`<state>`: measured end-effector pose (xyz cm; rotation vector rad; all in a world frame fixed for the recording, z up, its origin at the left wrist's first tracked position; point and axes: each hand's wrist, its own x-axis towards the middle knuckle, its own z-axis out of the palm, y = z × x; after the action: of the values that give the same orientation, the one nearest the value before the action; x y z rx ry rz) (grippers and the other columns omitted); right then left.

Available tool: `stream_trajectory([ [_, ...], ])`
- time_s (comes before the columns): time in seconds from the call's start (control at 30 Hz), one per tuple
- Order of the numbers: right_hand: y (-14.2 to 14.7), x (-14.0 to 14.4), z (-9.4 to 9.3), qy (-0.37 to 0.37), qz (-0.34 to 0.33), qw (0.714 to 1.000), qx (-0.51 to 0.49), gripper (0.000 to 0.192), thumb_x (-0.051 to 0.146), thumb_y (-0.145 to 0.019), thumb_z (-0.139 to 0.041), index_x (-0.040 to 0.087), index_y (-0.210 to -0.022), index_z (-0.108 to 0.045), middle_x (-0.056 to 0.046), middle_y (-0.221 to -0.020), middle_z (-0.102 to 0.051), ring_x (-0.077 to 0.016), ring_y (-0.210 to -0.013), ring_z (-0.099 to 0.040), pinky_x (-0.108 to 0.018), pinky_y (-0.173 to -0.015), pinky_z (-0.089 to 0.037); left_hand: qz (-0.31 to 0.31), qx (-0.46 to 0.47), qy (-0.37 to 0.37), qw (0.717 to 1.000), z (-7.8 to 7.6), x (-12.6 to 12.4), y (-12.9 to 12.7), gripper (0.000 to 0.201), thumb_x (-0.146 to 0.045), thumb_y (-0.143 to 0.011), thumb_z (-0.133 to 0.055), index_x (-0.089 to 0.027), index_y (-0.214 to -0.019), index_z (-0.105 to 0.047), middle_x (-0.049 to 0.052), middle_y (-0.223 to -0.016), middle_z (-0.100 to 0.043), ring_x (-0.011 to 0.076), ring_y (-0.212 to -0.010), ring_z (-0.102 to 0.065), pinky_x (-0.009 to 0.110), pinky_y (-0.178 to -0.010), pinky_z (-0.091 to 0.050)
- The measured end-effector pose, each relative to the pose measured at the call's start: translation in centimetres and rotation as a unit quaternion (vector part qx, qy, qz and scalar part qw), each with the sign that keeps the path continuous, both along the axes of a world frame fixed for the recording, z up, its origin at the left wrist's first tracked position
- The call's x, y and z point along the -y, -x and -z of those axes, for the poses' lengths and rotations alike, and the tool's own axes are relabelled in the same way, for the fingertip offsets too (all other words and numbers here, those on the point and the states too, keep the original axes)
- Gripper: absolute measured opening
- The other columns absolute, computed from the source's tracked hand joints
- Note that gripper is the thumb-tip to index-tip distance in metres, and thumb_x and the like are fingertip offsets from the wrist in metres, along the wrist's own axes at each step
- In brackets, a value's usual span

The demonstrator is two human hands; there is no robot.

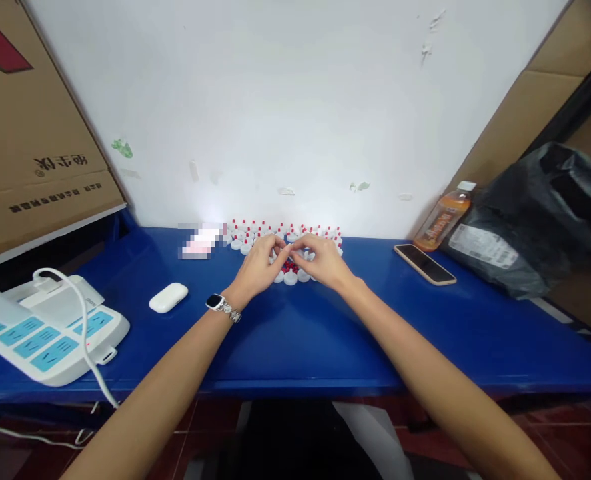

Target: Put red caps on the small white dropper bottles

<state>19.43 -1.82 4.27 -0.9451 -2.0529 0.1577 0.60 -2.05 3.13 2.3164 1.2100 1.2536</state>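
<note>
My left hand (265, 262), with a watch (216, 302) and a bracelet on its wrist, meets my right hand (320, 259) above the middle of the table. The fingertips of both are pinched together and almost touch. What they hold, if anything, is too small and covered to make out. Small red tips (290, 267) lie in a loose pile just below the fingers. White caps without red tips, such as a white cap (290, 279), sit around that pile. Behind my hands stand rows of white caps with red tips (246, 247), partly covered by my fingers.
On the blue table (295, 347) lie a white power strip (55, 333) with a cable, a white earbud case (169, 298) and a phone (424, 264). An orange drink bottle (443, 217) leans by a black plastic bag (515, 227). A white wall (295, 120) rises behind.
</note>
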Motion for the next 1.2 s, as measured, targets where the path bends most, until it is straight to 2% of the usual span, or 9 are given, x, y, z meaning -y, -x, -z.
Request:
stream_trajectory([
  [0.07, 0.0, 0.5, 0.2, -0.012, -0.029, 1.0, -0.003, 0.006, 0.02, -0.086, -0.061, 0.02, -0.086, -0.067, -0.004, -0.091, -0.07, -0.018, -0.085, -0.064, -0.031, -0.081, -0.048, 0.017, -0.027, -0.004, 0.999, 0.1, 0.1, 0.0, 0.028, -0.044, -0.1, -0.044, -0.021, -0.092, -0.056, 0.004, -0.089, -0.062, 0.0198, -0.088, -0.056, 0.033, -0.079, -0.043],
  [0.2, 0.1, 1.2, 0.2, -0.011, -0.032, 0.999, -0.022, 0.006, 0.023, -0.087, -0.061, 0.021, -0.089, -0.066, -0.004, -0.093, -0.069, -0.0187, -0.088, -0.064, -0.032, -0.083, -0.049, 0.042, -0.066, -0.013, 0.997, 0.0, 0.1, -0.1, 0.029, -0.039, -0.103, -0.035, -0.021, -0.086, -0.049, 0.003, -0.083, -0.056, 0.0191, -0.082, -0.053, 0.033, -0.076, -0.042],
  [0.33, 0.4, 1.9, 0.0, 0.008, -0.015, 0.999, -0.035, 0.022, 0.033, -0.089, -0.063, 0.022, -0.108, -0.063, -0.005, -0.102, -0.068, -0.0171, -0.082, -0.063, -0.031, -0.079, -0.049, 0.017, -0.015, -0.002, 1.0, -0.2, 0.3, -0.5, 0.031, -0.04, -0.104, -0.031, -0.022, -0.081, -0.041, 0.001, -0.076, -0.051, 0.017, -0.074, -0.05, 0.031, -0.07, -0.039],
  [0.4, 0.6, 2.2, 0.0, 0.037, -0.016, 0.999, -0.025, 0.025, 0.038, -0.094, -0.056, 0.022, -0.114, -0.06, -0.003, -0.093, -0.068, -0.0153, -0.072, -0.06, -0.029, -0.072, -0.047, 0.002, 0.012, 0.011, 1.0, -0.2, 0.5, -0.7, 0.032, -0.042, -0.104, -0.03, -0.022, -0.08, -0.039, 0.0, -0.073, -0.048, 0.0163, -0.071, -0.049, 0.03, -0.068, -0.039],
  [0.5, 0.9, 2.6, 0.0, 0.074, -0.022, 0.997, -0.02, 0.023, 0.04, -0.101, -0.044, 0.023, -0.11, -0.056, 0.002, -0.074, -0.061, -0.0148, -0.065, -0.056, -0.027, -0.066, -0.043, -0.005, -0.001, 0.012, 1.0, -0.1, 0.7, -0.8, 0.031, -0.041, -0.105, -0.028, -0.023, -0.082, -0.038, 0.001, -0.076, -0.049, 0.0171, -0.073, -0.051, 0.031, -0.068, -0.039],
  [0.67, 1.1, 2.9, -0.2, 0.087, -0.032, 0.995, -0.048, 0.023, 0.042, -0.104, -0.036, 0.023, -0.107, -0.049, 0.004, -0.069, -0.054, -0.0152, -0.064, -0.055, -0.027, -0.065, -0.041, 0.035, -0.001, 0.02, 0.999, 0.0, 0.7, -1.0, 0.031, -0.04, -0.104, -0.031, -0.022, -0.082, -0.043, 0.002, -0.08, -0.054, 0.0167, -0.074, -0.052, 0.031, -0.069, -0.041],
  [0.87, 0.8, 2.6, -0.3, 0.038, -0.027, 0.998, -0.032, 0.019, 0.038, -0.102, -0.041, 0.023, -0.107, -0.051, -0.002, -0.088, -0.06, -0.0173, -0.078, -0.057, -0.03, -0.076, -0.044, 0.062, 0.143, 0.073, 0.985, 0.0, 0.1, -2.1, 0.043, -0.05, -0.102, -0.032, -0.019, -0.079, -0.05, 0.0, -0.072, -0.051, 0.0142, -0.068, -0.048, 0.028, -0.065, -0.039],
  [1.03, 0.6, 2.1, -0.2, -0.014, -0.017, 1.0, 0.009, 0.019, 0.035, -0.101, -0.044, 0.022, -0.112, -0.054, -0.008, -0.105, -0.063, -0.0215, -0.096, -0.057, -0.035, -0.088, -0.045, 0.034, 0.179, 0.106, 0.978, 0.2, -0.4, -2.3, 0.05, -0.061, -0.097, -0.036, -0.02, -0.069, -0.045, -0.002, -0.062, -0.041, 0.0131, -0.059, -0.039, 0.028, -0.056, -0.032],
  [1.2, 0.6, 2.1, -0.3, -0.034, -0.013, 0.999, 0.02, 0.019, 0.033, -0.102, -0.045, 0.023, -0.113, -0.056, -0.009, -0.111, -0.064, -0.0234, -0.103, -0.056, -0.038, -0.095, -0.044, 0.023, 0.205, 0.113, 0.972, 0.4, -0.9, -2.4, 0.051, -0.06, -0.095, -0.039, -0.021, -0.064, -0.04, -0.003, -0.057, -0.036, 0.0122, -0.055, -0.035, 0.028, -0.053, -0.028],
])
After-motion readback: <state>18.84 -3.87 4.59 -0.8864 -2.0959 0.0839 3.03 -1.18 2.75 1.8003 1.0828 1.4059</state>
